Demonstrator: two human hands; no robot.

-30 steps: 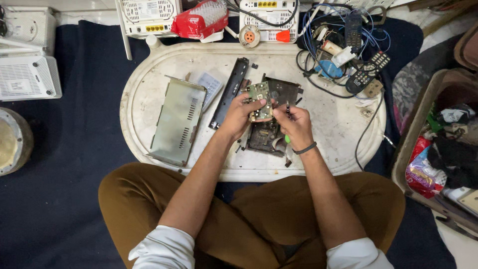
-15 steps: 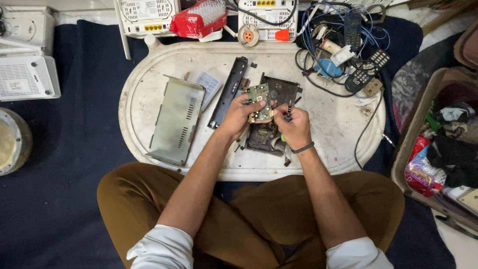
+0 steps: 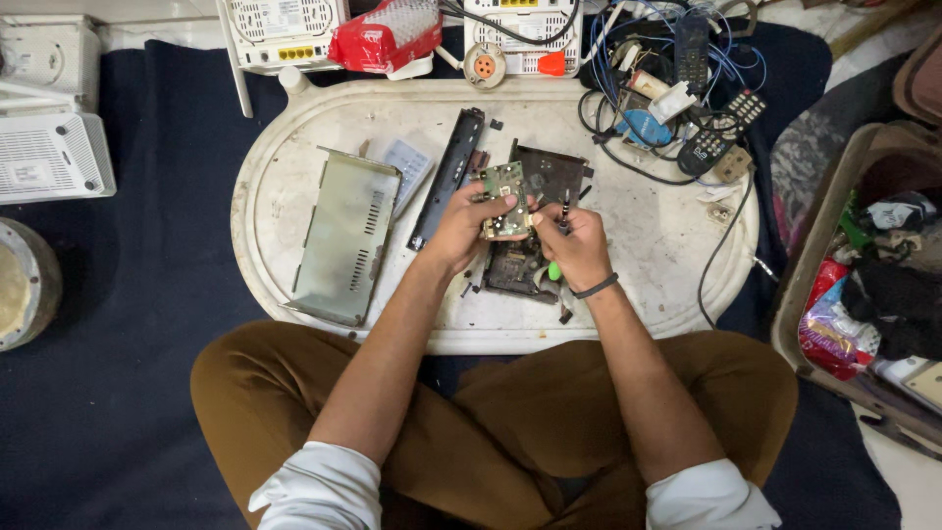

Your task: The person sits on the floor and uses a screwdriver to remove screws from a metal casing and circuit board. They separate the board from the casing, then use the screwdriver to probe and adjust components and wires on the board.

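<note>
My left hand (image 3: 463,228) holds a small green circuit board (image 3: 503,194) up over a white oval table (image 3: 667,245). My right hand (image 3: 577,245) grips a screwdriver with a green handle (image 3: 554,269), its tip up against the board's right edge. Under both hands lies a dark opened device chassis (image 3: 545,177). A grey vented metal cover (image 3: 345,236) rests to the left, with a long black plastic panel (image 3: 446,177) beside it.
A tangle of cables, remote controls (image 3: 723,126) and small parts crowds the table's far right. White router-like boxes (image 3: 280,29) and a red packet (image 3: 385,37) sit at the far edge. A box of clutter (image 3: 863,285) stands at the right, white devices (image 3: 49,157) at the left.
Both hands stayed over the chassis; the right hand and screwdriver shifted slightly closer to the board's edge.
</note>
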